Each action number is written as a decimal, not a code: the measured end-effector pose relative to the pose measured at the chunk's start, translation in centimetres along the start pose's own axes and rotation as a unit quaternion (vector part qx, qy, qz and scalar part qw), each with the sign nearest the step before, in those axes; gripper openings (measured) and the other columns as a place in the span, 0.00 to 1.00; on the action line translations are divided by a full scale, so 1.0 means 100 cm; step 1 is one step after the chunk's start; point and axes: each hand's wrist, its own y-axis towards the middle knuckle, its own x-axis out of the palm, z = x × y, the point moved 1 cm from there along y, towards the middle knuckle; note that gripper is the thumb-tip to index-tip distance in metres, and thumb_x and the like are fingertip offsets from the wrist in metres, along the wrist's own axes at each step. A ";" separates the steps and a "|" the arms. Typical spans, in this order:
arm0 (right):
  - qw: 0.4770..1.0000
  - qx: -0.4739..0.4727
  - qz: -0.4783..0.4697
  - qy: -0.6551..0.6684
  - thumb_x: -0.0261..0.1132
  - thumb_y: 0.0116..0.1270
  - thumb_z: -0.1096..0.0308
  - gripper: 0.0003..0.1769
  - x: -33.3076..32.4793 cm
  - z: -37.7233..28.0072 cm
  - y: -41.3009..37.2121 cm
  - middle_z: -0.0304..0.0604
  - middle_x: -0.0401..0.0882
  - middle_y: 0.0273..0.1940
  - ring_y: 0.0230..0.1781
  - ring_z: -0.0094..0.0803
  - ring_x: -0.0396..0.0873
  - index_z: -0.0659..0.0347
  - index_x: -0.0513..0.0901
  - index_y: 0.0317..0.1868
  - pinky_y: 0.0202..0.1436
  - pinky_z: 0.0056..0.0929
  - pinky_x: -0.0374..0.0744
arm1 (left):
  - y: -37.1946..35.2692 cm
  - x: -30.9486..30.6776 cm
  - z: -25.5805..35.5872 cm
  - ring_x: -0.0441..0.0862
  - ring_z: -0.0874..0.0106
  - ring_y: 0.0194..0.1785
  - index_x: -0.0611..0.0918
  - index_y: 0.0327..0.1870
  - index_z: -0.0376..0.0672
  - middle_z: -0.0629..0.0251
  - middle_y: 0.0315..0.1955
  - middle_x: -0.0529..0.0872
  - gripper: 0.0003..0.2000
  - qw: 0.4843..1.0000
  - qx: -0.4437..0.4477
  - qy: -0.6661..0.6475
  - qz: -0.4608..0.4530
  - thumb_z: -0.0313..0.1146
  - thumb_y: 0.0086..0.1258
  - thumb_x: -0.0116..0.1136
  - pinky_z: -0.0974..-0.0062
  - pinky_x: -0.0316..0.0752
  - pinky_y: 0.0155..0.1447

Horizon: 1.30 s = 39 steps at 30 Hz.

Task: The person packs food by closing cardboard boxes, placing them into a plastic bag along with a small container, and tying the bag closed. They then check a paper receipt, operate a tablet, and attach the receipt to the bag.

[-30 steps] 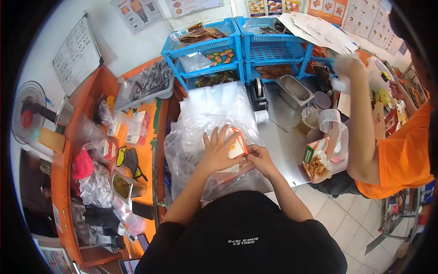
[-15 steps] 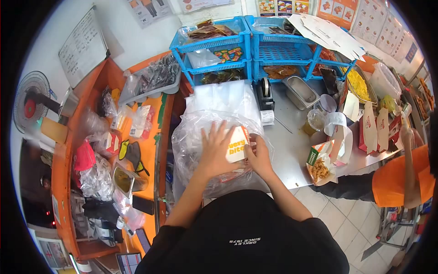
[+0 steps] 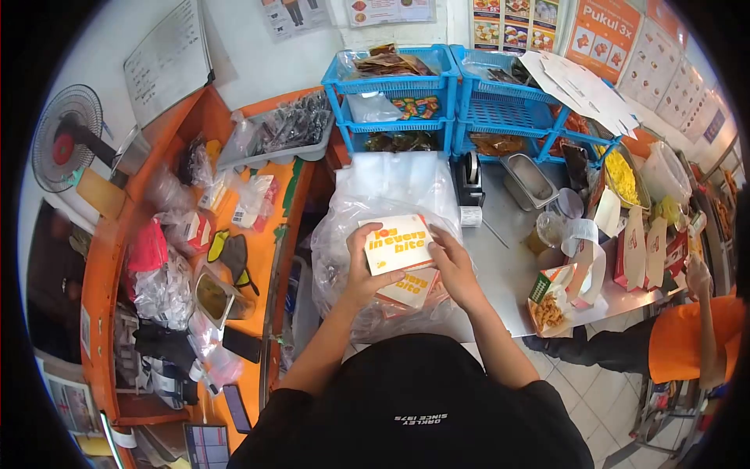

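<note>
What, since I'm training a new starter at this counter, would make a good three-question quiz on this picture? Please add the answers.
1. What do the left hand and right hand both touch?
A. the desk fan
B. a white printed box
C. the whiteboard

2. True or false: the carton of brown food pieces sits to the right of both hands.

3. Fill in: the lettering on the white printed box ends "in every ____".

Key: 1 B; 2 true; 3 bite.
</note>
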 end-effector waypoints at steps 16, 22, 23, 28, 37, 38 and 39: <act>0.998 0.021 -0.021 0.054 0.48 0.74 0.62 0.28 0.010 -0.023 -0.013 0.58 0.68 0.62 0.60 0.36 0.69 0.69 0.57 0.69 0.64 0.30 0.66 | -0.001 0.008 0.043 0.62 0.55 0.66 0.75 0.44 0.45 0.48 0.60 0.63 0.28 0.966 0.188 0.175 -0.024 0.27 0.38 0.75 0.63 0.62 0.65; 0.997 -0.054 0.061 -0.012 0.57 0.69 0.60 0.17 -0.097 -0.010 0.068 0.43 0.82 0.43 0.43 0.27 0.78 0.68 0.81 0.46 0.44 0.26 0.75 | -0.004 -0.008 0.055 0.71 0.64 0.58 0.73 0.43 0.44 0.57 0.53 0.65 0.26 0.970 0.194 0.129 0.073 0.21 0.40 0.72 0.68 0.73 0.58; 0.982 -0.057 0.180 -0.021 0.59 0.68 0.60 0.17 -0.113 0.000 0.086 0.42 0.84 0.38 0.39 0.27 0.78 0.68 0.82 0.41 0.44 0.25 0.75 | -0.004 -0.014 0.054 0.77 0.65 0.55 0.69 0.47 0.41 0.60 0.49 0.72 0.27 0.967 0.202 0.137 0.068 0.19 0.45 0.69 0.69 0.76 0.57; 0.969 0.067 0.231 -0.050 0.63 0.65 0.59 0.17 -0.150 0.091 0.164 0.42 0.83 0.36 0.38 0.26 0.78 0.68 0.83 0.41 0.45 0.26 0.74 | -0.008 -0.022 0.054 0.78 0.66 0.54 0.69 0.47 0.42 0.60 0.49 0.72 0.27 0.978 0.155 0.109 0.081 0.16 0.46 0.67 0.70 0.76 0.57; 0.981 0.016 0.191 -0.014 0.67 0.60 0.67 0.10 -0.147 0.157 0.178 0.41 0.82 0.34 0.34 0.25 0.76 0.67 0.82 0.29 0.38 0.27 0.72 | -0.006 -0.016 0.063 0.75 0.67 0.56 0.69 0.46 0.43 0.61 0.50 0.71 0.25 0.981 0.083 -0.031 0.171 0.13 0.47 0.64 0.70 0.74 0.58; 0.965 -0.083 0.219 -0.114 0.68 0.59 0.69 0.10 -0.146 0.160 0.175 0.45 0.84 0.35 0.37 0.29 0.80 0.69 0.81 0.27 0.40 0.31 0.73 | -0.005 -0.016 0.063 0.75 0.67 0.56 0.69 0.46 0.43 0.61 0.50 0.72 0.25 0.978 0.076 -0.054 0.187 0.13 0.47 0.64 0.70 0.74 0.59; 0.965 -0.083 0.219 -0.116 0.68 0.59 0.69 0.10 -0.146 0.165 0.172 0.45 0.84 0.35 0.37 0.29 0.80 0.69 0.81 0.27 0.40 0.31 0.73 | -0.003 -0.016 0.062 0.75 0.67 0.56 0.69 0.46 0.43 0.61 0.50 0.72 0.25 0.978 0.076 -0.056 0.188 0.13 0.47 0.64 0.70 0.74 0.59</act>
